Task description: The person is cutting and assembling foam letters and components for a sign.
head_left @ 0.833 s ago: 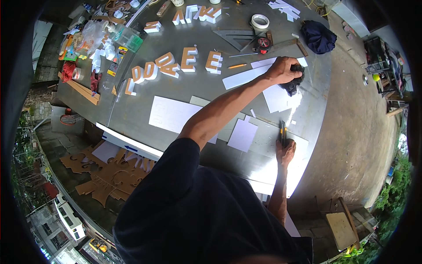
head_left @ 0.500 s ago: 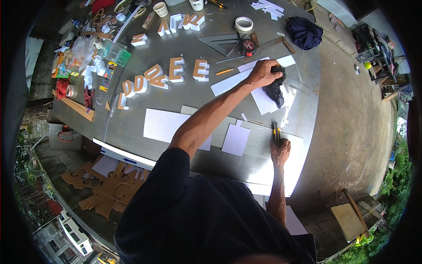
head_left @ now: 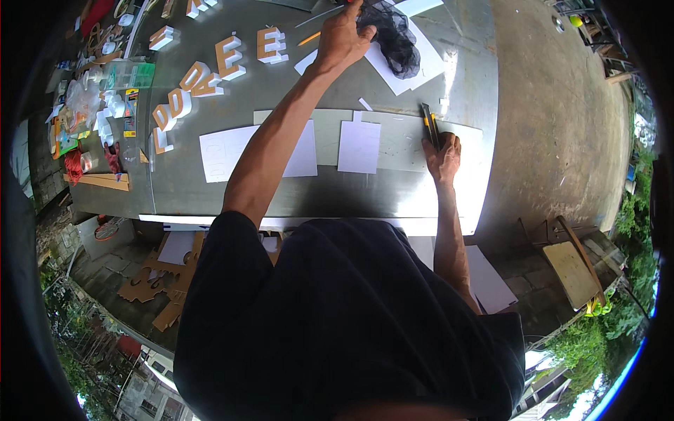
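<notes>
We see a smooth, glossy metal worktop (head_left: 175, 193). Our black mesh cloth (head_left: 399, 48) looks sheer, the small white sheet (head_left: 359, 149) matt.

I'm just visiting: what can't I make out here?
All in the head view:
What lies just beyond the left hand: cut off by the picture's top edge.
The lower end of the black-and-yellow tool: hidden by the right hand.
Whether the white sheeting joins up: hidden by the left forearm.

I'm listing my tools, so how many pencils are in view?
1: a yellow pencil lies near the top of the view, just left of your left hand. Others may be hidden in the clutter at the far left.
</notes>
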